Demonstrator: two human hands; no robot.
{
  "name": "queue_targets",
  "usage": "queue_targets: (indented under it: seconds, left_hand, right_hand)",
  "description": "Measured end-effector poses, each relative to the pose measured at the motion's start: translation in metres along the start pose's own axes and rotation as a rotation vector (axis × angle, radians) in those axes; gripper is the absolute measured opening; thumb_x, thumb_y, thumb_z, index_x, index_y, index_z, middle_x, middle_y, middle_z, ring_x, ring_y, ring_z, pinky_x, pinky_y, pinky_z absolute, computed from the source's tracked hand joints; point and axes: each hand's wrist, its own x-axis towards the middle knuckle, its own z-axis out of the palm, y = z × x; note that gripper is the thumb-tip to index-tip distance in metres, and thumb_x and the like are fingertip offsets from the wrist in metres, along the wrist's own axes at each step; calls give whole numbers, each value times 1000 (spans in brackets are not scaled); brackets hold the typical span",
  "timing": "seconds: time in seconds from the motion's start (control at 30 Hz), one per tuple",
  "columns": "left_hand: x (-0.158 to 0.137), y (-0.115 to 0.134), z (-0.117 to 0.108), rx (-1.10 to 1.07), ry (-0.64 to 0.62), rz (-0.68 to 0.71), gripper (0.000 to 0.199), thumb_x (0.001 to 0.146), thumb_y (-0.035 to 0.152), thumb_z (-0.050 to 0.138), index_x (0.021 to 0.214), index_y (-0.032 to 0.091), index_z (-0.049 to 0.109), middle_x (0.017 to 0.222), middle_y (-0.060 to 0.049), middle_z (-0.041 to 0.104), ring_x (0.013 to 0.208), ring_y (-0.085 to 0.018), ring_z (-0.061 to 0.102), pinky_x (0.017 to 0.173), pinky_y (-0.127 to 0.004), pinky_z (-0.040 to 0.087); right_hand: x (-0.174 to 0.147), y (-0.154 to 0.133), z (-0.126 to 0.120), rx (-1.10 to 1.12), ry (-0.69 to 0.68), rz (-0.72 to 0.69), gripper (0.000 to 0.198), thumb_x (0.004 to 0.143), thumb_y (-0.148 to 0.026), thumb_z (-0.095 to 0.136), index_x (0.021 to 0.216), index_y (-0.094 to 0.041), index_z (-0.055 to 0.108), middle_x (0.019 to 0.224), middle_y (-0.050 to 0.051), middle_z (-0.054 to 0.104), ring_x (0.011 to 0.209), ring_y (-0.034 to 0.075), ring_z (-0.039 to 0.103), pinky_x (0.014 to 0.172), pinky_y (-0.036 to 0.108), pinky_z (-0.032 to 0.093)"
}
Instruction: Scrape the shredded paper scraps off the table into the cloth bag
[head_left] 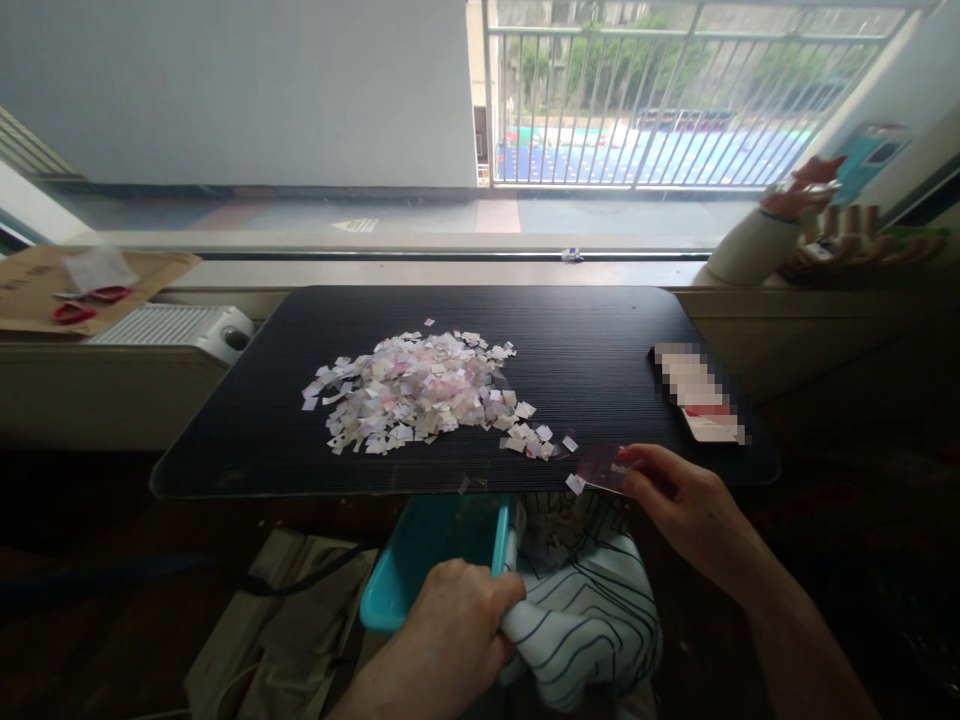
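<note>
Right hand: thumb and fingers pinched narrow on a thin see-through card, at the near edge of the dark table. Held by one end, so its free end points at the loose paper scraps trailing off the main pile, which sits left of centre. One scrap lies right at the card's tip.

Left hand: fist wrapped round a bunch of striped cloth below the edge. My read: that grip pulls the cloth taut enough to leave a hollow under the card; more scraps show in there. Can't tell if it's a bag or a garment.

Teal bin is just beside the cloth, under the edge too. Phone-like object lies far right, apart from the scraps
</note>
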Motion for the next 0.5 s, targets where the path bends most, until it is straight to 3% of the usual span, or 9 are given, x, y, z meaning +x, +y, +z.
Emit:
queue_targets:
  seconds: [0.13,0.33,0.5]
  left_hand:
    - [-1,1,-2,-6,-5,-8,8,79,20,55,77,26,60,70,2,65,71,-22,61,60,-29,33]
    - [0,0,0,6,-2,-7,8,79,20,55,77,25,60,70,1,65,71,-22,60,61,-29,33]
    - [0,1,1,14,-11,-11,7,79,20,55,77,25,60,71,1,65,70,-22,60,60,-29,33]
  right_hand:
    - [-2,0,-2,15,31,9,25,84,-36,54,101,-24,66,88,2,72,72,18,65,66,28,49]
    - [-7,-4,-6,15,-45,20,23,83,-35,56,101,-25,66,84,-1,71,70,16,63,63,26,48]
    - [7,-6,0,43,69,-8,24,84,-36,55,102,-24,65,82,0,70,69,16,63,65,27,47]
